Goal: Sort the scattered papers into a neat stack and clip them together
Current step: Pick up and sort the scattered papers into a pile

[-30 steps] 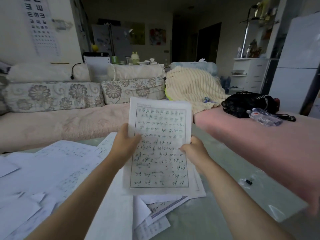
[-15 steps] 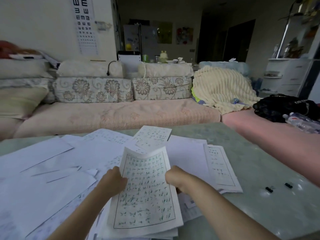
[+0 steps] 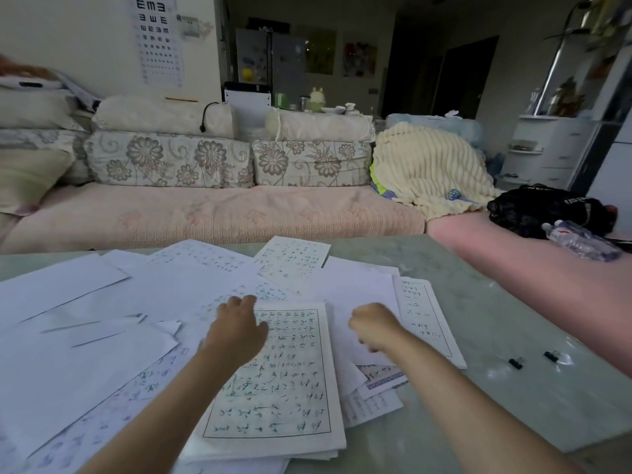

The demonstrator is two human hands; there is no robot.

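Scattered papers [image 3: 78, 340]: loose white sheets, overlapping, lay across the left half of the table [image 3: 478, 415].
Left hand [image 3: 236, 331]: fingers relaxed and stretched forward, palm down, rested on the stack's upper left corner.
Stack [image 3: 277, 395]: a few sheets with a handwritten page on top, sat near the front edge.
Right hand [image 3: 374, 328]: fingers curled into a fist, nothing seen in it, was over a blank sheet.
Binder clips [image 3: 515, 362]: two, black, lay on bare tabletop right of the papers.
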